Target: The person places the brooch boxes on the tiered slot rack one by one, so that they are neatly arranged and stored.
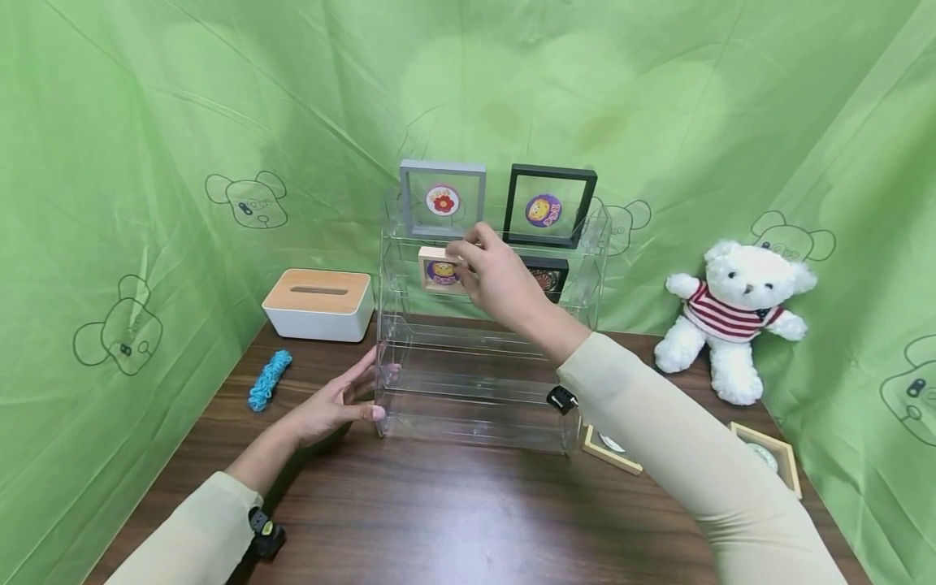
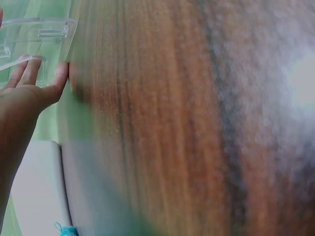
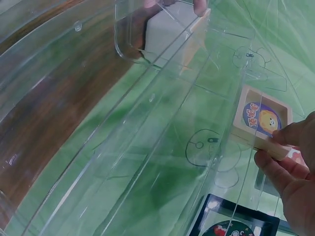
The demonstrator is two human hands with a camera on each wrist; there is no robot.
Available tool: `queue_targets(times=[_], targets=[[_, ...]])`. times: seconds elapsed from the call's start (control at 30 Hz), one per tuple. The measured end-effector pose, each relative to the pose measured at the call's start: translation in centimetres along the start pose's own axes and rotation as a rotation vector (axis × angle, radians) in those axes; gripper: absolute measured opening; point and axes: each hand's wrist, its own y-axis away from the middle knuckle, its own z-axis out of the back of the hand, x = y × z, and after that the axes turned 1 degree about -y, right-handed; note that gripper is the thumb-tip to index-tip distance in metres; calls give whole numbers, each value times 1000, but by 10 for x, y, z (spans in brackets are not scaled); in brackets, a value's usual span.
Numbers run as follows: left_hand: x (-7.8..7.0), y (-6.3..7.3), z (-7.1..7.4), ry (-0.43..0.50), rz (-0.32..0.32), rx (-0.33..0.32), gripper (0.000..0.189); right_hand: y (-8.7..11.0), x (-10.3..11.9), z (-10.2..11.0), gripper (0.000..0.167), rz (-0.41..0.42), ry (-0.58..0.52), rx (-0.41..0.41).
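A clear acrylic display rack (image 1: 475,431) with stepped tiers stands on the table. My right hand (image 1: 504,280) pinches the right edge of a small light-wood frame (image 1: 436,270) at the rack's second tier; in the right wrist view, thumb and fingers grip the frame (image 3: 261,118), which holds a purple lion badge. My left hand (image 1: 332,410) touches the rack's left side with fairly straight fingers, thumb by the front edge. On the top tier stand a grey frame (image 1: 480,195) with a flower badge and a black frame (image 1: 553,171). A smaller black frame (image 1: 553,268) is partly hidden behind my right hand.
Left of the rack sit a white tissue box (image 1: 314,325) with a wooden lid and a blue rope bundle (image 1: 269,380). To the right are a white teddy bear (image 1: 742,301) and two light-wood frames (image 1: 617,463) lying on the table, partly behind my right sleeve. Green curtains surround the table.
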Motion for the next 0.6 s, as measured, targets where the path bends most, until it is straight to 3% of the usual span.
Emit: queue_targets(times=[0.3, 0.6], targets=[[-2, 0, -1, 25, -13, 23, 112, 5, 3, 11, 35, 5, 25, 9], [-2, 1, -1, 7, -8, 15, 113, 21, -5, 41, 41, 103, 64, -42]])
